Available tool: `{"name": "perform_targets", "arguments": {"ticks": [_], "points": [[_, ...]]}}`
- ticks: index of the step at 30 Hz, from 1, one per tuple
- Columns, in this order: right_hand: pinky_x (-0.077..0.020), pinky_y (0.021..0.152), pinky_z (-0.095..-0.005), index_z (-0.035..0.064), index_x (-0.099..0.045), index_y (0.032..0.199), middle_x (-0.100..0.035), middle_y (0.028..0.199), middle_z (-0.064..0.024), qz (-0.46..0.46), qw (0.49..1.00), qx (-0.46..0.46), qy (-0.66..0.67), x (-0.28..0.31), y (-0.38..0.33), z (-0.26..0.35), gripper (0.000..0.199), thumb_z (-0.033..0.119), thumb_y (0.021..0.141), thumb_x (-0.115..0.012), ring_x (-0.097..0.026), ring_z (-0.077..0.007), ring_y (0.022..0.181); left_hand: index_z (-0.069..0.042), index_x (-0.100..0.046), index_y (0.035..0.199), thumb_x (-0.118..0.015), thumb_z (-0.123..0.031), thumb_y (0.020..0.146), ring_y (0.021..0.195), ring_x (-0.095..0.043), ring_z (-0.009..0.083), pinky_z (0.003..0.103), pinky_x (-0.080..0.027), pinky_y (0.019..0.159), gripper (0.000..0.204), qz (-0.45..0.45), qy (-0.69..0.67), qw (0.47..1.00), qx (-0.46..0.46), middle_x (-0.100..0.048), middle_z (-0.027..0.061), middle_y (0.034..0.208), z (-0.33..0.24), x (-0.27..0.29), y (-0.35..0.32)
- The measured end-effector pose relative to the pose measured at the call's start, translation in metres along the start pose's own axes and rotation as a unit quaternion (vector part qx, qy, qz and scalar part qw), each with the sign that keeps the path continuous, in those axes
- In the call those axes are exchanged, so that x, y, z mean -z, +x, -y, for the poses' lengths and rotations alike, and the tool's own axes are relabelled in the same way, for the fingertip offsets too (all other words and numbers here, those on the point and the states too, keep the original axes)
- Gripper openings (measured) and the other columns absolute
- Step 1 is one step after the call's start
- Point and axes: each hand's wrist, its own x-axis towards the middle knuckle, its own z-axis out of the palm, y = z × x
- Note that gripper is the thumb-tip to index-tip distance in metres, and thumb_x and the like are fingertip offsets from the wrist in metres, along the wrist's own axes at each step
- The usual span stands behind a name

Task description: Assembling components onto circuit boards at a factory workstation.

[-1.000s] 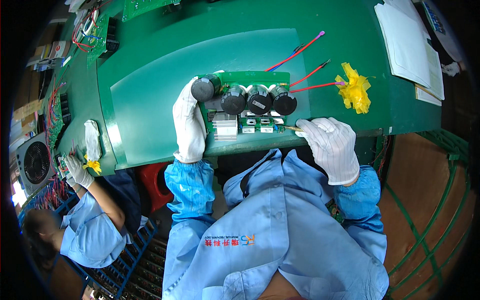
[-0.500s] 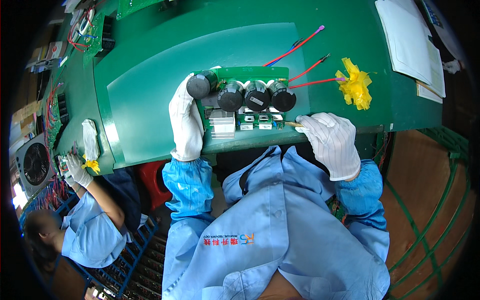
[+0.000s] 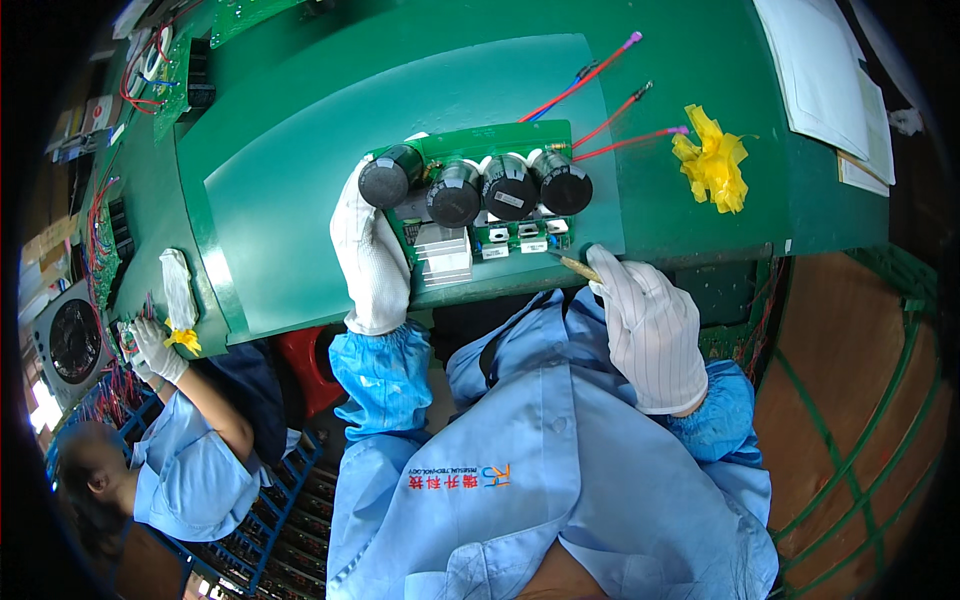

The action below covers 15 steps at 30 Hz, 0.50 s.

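In my gloved left hand (image 3: 370, 250) is the left edge of a green circuit board (image 3: 480, 138). My fingers are closed on it, partly hidden behind the board. The board carries several big black capacitors (image 3: 509, 188), a silver finned heat sink (image 3: 443, 254) and small white parts along its near edge. Red and blue wires (image 3: 580, 92) reach out from its far right side. My gloved right hand (image 3: 650, 325) pinches a slim, brass-coloured pointed tool (image 3: 580, 268) with a dark tip. That tip is just off the board's near right corner.
A crumpled bundle of yellow tape (image 3: 712, 160) lies right of the wires. White papers (image 3: 820, 75) are at the table's far right. To the left, a co-worker's gloved hands (image 3: 158, 350) work near a white glove (image 3: 178, 285) and more wired boards. The green table's near edge runs close to my body.
My right hand has drawn back toward me with the tool, whose tip has left the board's near right corner. The board has tilted slightly in my left hand.
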Motion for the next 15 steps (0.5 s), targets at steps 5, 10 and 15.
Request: {"name": "perform_targets", "arguments": {"ticks": [5, 10, 15], "points": [[-0.0490, 0.060, -0.0350, 0.0075, -0.063, 0.136, -0.065, 0.096, -0.0041, -0.035, 0.999, -0.015, 0.010, -0.001, 0.004, 0.001, 0.049, 0.011, 0.088, -0.070, -0.064, -0.0206, 0.073, 0.005, -0.062, 0.130, -0.061, -0.028, 0.104, 0.120, -0.059, 0.0217, 0.038, -0.043, 0.111, 0.042, -0.014, -0.017, 1.000, -0.003, -0.064, 0.0127, 0.129, 0.003, -0.001, -0.002], [-0.0493, 0.060, -0.0354, 0.0080, -0.065, 0.133, -0.067, 0.096, -0.0041, 0.004, 0.998, 0.008, -0.057, 0.006, 0.010, 0.004, 0.047, 0.012, 0.087, -0.069, -0.065, -0.0206, 0.072, 0.004, -0.064, 0.129, -0.060, -0.028, 0.105, 0.118, -0.060, 0.0207, 0.036, -0.045, 0.109, 0.041, -0.012, -0.021, 0.999, 0.022, -0.065, 0.0123, 0.127, 0.000, -0.002, -0.002], [-0.0491, 0.061, -0.0338, 0.0082, -0.067, 0.129, -0.063, 0.094, -0.0021, -0.033, 0.998, 0.036, -0.045, 0.002, 0.022, 0.008, 0.046, 0.013, 0.084, -0.070, -0.062, -0.0189, 0.071, 0.004, -0.065, 0.128, -0.058, -0.029, 0.106, 0.117, -0.061, 0.0194, 0.036, -0.044, 0.109, 0.040, -0.007, -0.011, 1.000, 0.025, -0.067, 0.0115, 0.126, 0.006, 0.003, 0.001]]}}
